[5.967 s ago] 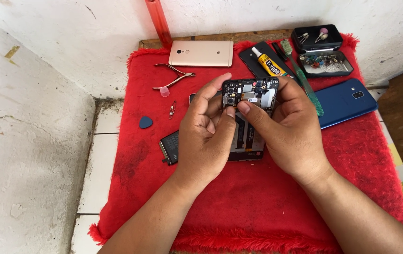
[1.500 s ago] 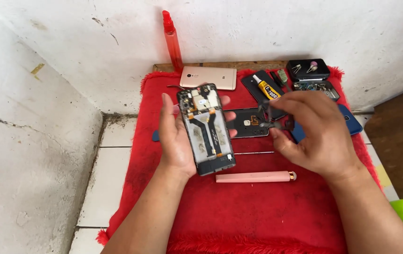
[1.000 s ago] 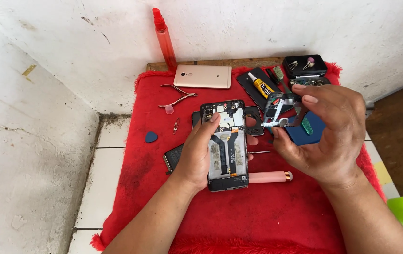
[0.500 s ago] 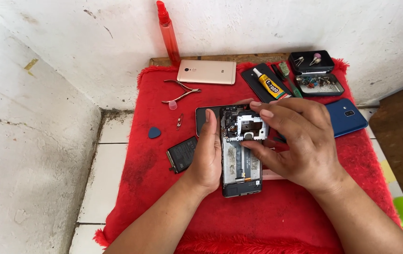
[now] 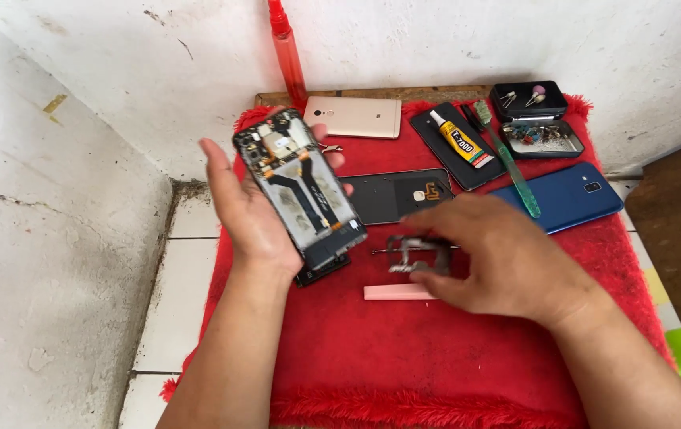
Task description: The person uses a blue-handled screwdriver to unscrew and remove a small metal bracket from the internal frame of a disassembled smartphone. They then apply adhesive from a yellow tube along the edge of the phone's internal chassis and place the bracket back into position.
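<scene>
Over the red fringed cloth (image 5: 435,357), an opened phone (image 5: 299,191) with its back removed is held tilted in the left hand (image 5: 249,214), fingers wrapped around its edges, circuit board facing up. A small metal part (image 5: 413,253) is pinched by the right hand (image 5: 507,266) just above the cloth, near a pink strip (image 5: 394,292). Behind are a black back cover (image 5: 396,196), a gold phone (image 5: 354,117), a blue phone (image 5: 559,196), a glue tube (image 5: 459,143), a green toothbrush (image 5: 511,171) and a red bottle (image 5: 289,52).

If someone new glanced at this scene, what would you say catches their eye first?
The left hand holds up an opened phone with its insides exposed, above a bright red mat. Beside it, the right hand grips a small metal part just over the mat.
</scene>
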